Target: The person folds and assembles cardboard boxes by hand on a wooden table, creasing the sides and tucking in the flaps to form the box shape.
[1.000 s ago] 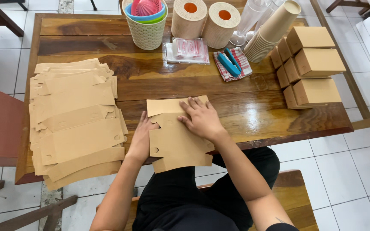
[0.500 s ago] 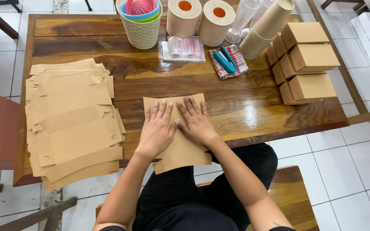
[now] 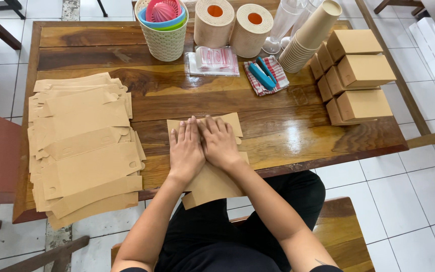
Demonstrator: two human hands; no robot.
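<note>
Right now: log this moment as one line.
left hand: flat on cardboard blank | right hand: flat on same blank | blank overhangs table edge | flat stack leftward

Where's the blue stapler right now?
In the head view, the blue stapler lies on a checked cloth at the table's far side, between the paper rolls and the stacked cups.

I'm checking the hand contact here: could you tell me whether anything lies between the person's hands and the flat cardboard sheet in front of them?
Nothing visible does: the left hand and right hand press flat, side by side, directly on the cardboard sheet.
</note>
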